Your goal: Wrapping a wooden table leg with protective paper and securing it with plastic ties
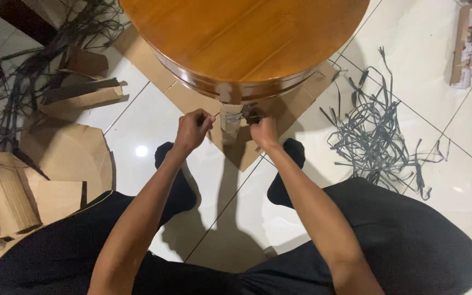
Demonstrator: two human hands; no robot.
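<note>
L hand (192,130) & R hand (262,130) both pinch strap (235,116) round wrapped leg (229,123); looks thin, stiff, slippery—grip near ends.

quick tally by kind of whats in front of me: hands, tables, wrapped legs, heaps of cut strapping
Hands: 2, left hand and right hand, both pinched at the wrapped table leg
Round wooden tables: 1
Cardboard-wrapped legs in view: 1
Heaps of dark cut strapping: 2, left heap and right heap
Total: 6
</note>
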